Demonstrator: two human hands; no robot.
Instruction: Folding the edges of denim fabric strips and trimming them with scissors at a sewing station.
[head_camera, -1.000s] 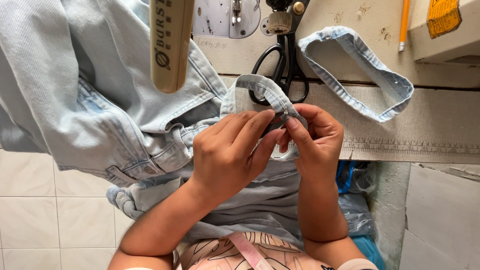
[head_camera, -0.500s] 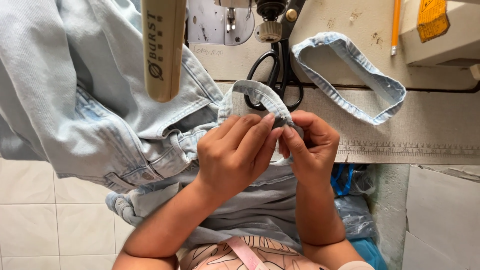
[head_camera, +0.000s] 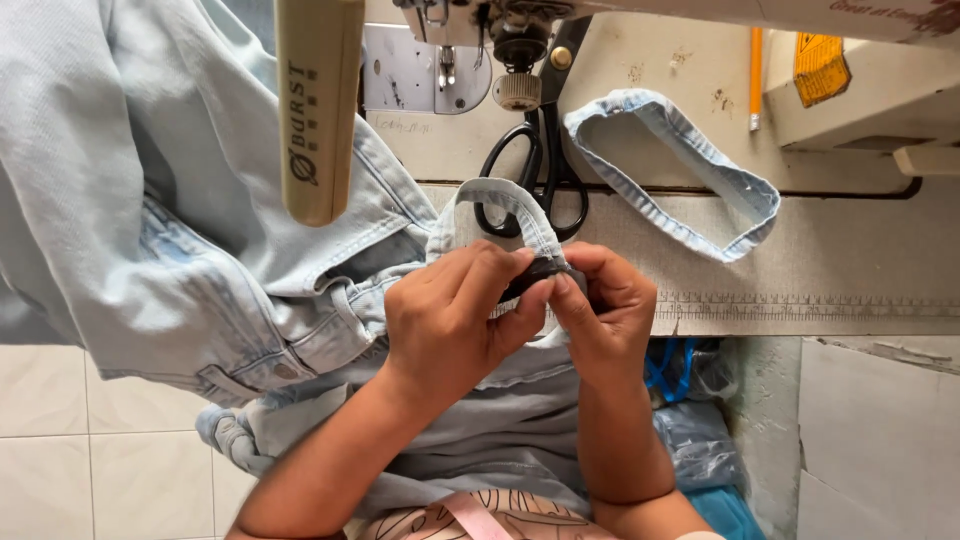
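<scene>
Both hands meet in front of me at the table's edge. My left hand (head_camera: 455, 320) and my right hand (head_camera: 605, 310) pinch the same looped strip of pale denim (head_camera: 500, 200), with a small dark piece held between the fingertips. The strip arcs up and away from my fingers. A pale denim garment (head_camera: 150, 220) hangs over the table's left side and down into my lap.
Black-handled scissors (head_camera: 535, 175) lie on the sewing table (head_camera: 850, 260) just beyond my hands. A second loop of denim strip (head_camera: 680, 170) rests to their right. The sewing machine's needle area (head_camera: 445, 60) is at top, a wooden bar (head_camera: 315, 100) hangs at left.
The hands stay together on the strip with small finger shifts. The view has tipped slightly, nothing else has moved.
</scene>
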